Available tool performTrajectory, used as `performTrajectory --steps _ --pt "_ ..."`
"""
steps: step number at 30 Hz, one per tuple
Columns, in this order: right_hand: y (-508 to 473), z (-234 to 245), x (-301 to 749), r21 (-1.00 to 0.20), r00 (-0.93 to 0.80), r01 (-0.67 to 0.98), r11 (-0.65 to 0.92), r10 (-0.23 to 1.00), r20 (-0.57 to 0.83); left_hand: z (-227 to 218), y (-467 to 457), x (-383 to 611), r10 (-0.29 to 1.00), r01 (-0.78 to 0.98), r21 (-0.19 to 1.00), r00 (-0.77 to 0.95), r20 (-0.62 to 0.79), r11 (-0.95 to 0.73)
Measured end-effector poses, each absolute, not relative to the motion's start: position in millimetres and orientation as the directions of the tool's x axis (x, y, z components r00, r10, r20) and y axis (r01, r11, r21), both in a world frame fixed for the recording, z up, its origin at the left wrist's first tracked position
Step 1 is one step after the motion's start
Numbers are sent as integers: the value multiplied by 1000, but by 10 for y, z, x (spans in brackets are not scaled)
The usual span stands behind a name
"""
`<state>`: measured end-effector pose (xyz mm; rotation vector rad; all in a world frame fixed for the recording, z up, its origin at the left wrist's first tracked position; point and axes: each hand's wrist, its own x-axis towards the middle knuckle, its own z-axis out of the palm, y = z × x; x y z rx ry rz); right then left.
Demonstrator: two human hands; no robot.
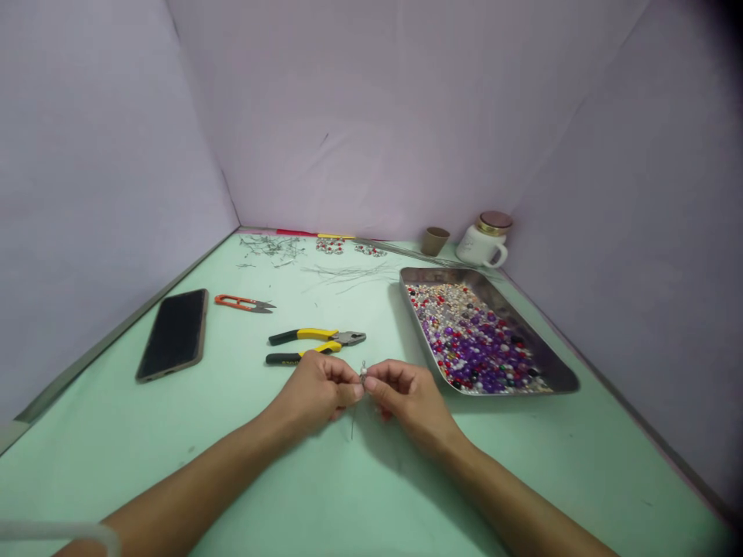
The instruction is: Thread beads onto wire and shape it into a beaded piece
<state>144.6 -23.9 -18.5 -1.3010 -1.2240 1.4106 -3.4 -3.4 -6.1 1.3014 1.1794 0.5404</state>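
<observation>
In the head view, the left hand and the right hand are meeting over the surface, just nearer than the pliers, fingers pinching a thin wire with a white bead between them. Good handling is probably calling for one pinch bracing beside the bead while the other is guiding gently, avoiding kinks.

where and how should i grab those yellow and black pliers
Probably by both handles, coming from the left: the pliers lie with handles spread leftward and the metal nose pointing right. The left hand overlaps the lower handle in this view, so moving that hand aside first may help.
</observation>
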Motion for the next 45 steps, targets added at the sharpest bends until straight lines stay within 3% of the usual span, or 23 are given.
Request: performTrajectory --steps 8,25,31,38,45 --pt "-238 -205 1459 -981 -111 -14 -192 976 -189 -50 -65 -37 840 313 928 431 -328 202" --pt "-228 -242 1429 -970 -94 -125 -207 976 -196 -99 -68 4 881 280 940 369 -295 197" --pt "-205 -266 1436 -945 -36 -192 -266 964 -265 -89 -90 11 870 292 932 376 -320 216" --pt "-192 -300 1434 -964 -63 -92 -250 967 -245 -80 -96 33 859 343 918 389 -332 199" --pt "-152 85 1670 -972 -107 46 -231 966 -235 -193 -60 10 870 187 935 346 -351 303"
